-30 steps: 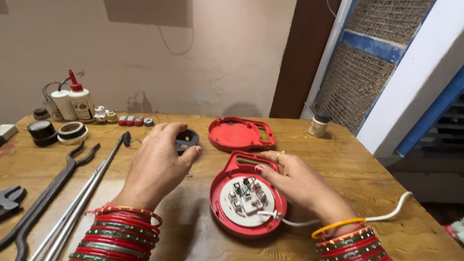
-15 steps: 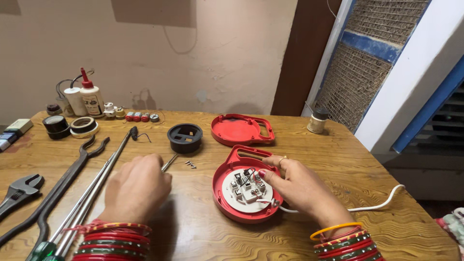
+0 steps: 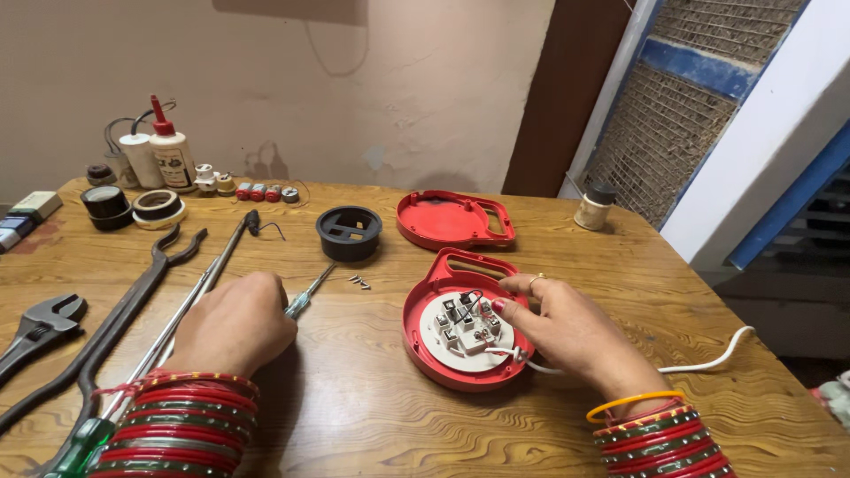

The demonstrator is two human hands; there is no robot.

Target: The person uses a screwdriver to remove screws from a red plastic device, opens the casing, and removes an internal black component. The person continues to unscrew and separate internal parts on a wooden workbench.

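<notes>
Moved: my left hand (image 3: 237,320) is now lying closed over the small screwdriver (image 3: 307,295) on the counter (image 3: 372,416); a second ago it was resting up at the black round insert (image 3: 349,232), which is now sitting uncovered.
Left hand: fingers curling together around the screwdriver handle, shaft pointing out toward the loose screws (image 3: 359,283).
Right hand: my right hand (image 3: 567,332) is resting on the rim of the open red reel housing (image 3: 460,323), fingers loosely bent, thumb and forefinger pinching at the white cord (image 3: 708,361) where it is entering the white terminal plate (image 3: 467,329); whether they are actually clamping it, I cannot tell.
Housing: lying flat on the counter, in front of me and to the right, terminals facing up.
Red cover: the red lid (image 3: 453,219) is lying apart, further back.
Doing it well: I judge I should be keeping the housing pinned steady with the right hand, bringing the screwdriver tip down square on a terminal, and keeping the screws clear of my sleeve.
Unchanged: the long tongs (image 3: 115,310) and the wrench (image 3: 40,326) are lying where they were at left.
</notes>
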